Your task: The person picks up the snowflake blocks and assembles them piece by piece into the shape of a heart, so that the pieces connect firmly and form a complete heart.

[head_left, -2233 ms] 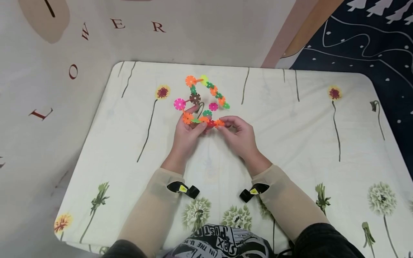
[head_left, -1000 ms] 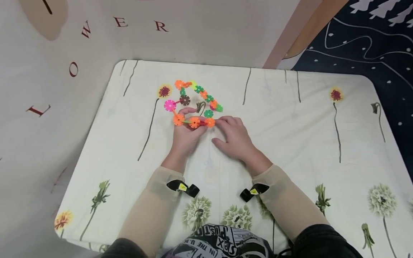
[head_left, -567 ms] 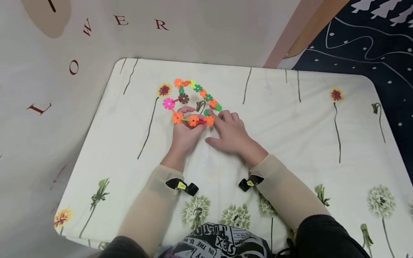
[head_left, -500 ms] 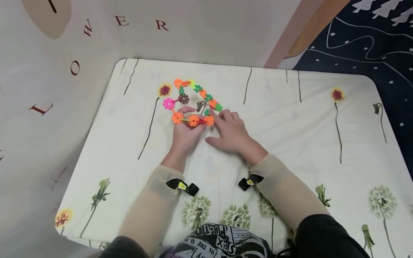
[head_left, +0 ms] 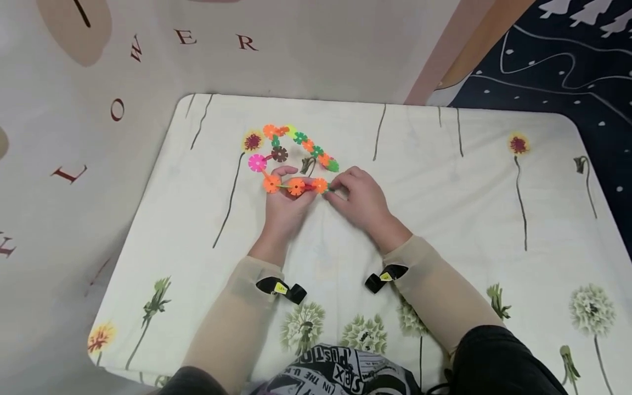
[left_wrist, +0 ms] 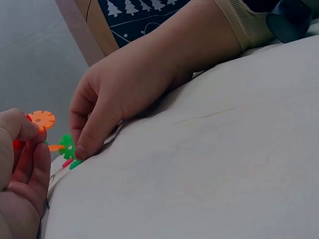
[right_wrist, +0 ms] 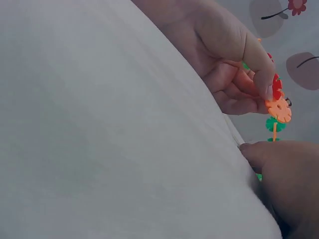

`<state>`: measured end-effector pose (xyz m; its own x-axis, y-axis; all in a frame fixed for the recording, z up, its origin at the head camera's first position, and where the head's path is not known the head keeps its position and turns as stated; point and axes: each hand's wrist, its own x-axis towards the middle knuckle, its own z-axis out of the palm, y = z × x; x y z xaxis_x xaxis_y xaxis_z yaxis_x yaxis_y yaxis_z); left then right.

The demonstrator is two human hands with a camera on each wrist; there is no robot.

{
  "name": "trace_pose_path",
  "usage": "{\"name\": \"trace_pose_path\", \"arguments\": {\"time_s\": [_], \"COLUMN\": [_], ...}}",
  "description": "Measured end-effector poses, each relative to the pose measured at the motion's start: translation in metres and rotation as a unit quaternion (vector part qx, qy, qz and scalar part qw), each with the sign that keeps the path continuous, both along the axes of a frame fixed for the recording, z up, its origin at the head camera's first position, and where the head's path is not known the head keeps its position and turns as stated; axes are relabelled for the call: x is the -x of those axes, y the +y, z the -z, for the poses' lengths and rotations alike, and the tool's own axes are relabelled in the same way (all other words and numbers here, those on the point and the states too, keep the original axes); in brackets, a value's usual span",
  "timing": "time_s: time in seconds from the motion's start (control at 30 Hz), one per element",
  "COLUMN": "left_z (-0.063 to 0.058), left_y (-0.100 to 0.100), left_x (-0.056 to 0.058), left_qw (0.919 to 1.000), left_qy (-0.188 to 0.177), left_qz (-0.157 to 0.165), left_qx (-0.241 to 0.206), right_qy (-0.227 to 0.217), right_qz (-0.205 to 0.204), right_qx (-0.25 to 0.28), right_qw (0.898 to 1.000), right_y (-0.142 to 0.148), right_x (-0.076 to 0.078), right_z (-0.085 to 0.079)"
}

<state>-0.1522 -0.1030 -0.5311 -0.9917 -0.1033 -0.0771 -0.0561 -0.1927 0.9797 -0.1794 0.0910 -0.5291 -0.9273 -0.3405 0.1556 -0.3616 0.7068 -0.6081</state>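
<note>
A chain of slotted plastic snowflake discs in orange, green, yellow, brown, pink and red curves in an unjoined loop over the table. My left hand (head_left: 288, 211) pinches its near end by a red disc (right_wrist: 277, 87), beside the orange end disc (head_left: 320, 185). My right hand (head_left: 362, 197) is just right of that end, low at the tabletop, pinching a green snowflake disc (left_wrist: 75, 164) between thumb and fingers. Fingers mostly hide this disc. The chain's other end, a green disc (head_left: 333, 165), is just beyond my right fingertips.
A pink disc (head_left: 323, 165) is mostly hidden behind the chain's far end. The table (head_left: 444, 219) wears a pale cloth printed with flowers. Behind its back edge rises a light wall (head_left: 321, 55) with printed letters.
My right hand let go of the chain's orange end, reached to the loose green disc and now pinches it. The chain shifted left with my left hand, which keeps its grip.
</note>
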Motion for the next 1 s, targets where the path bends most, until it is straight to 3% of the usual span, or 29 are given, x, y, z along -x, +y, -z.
{"name": "trace_pose_path", "arguments": {"time_s": [0.13,0.27,0.4,0.5,0.6,0.8,1.0], "left_z": [0.000,0.000,-0.001,-0.001,0.000,0.003,0.003], "left_y": [-0.001,-0.001,0.000,-0.001,-0.003,-0.003,0.000], "left_x": [-0.001,-0.002,-0.001,-0.001,-0.003,-0.003,-0.001], "left_qw": [1.0000,1.0000,0.9998,0.9995,0.9989,0.9990,0.9995], "left_qy": [0.000,-0.001,-0.008,-0.017,-0.028,-0.029,0.001], "left_qz": [-0.003,-0.007,-0.014,-0.022,-0.029,-0.031,-0.030], "left_qx": [0.001,0.000,0.009,0.017,0.023,0.015,0.002], "right_qy": [-0.006,-0.012,-0.030,-0.032,-0.021,0.007,0.012], "right_qz": [-0.004,-0.005,0.009,0.025,0.035,0.048,0.006], "right_qx": [-0.037,-0.034,0.011,0.080,0.162,0.292,0.350], "right_qw": [0.999,0.999,0.999,0.996,0.986,0.955,0.937], "right_y": [-0.003,-0.004,-0.004,-0.005,-0.007,-0.006,-0.002], "right_x": [0.000,-0.001,0.000,0.000,-0.002,-0.003,-0.003], "right_z": [-0.001,-0.001,0.001,0.002,0.004,0.007,0.010]}}
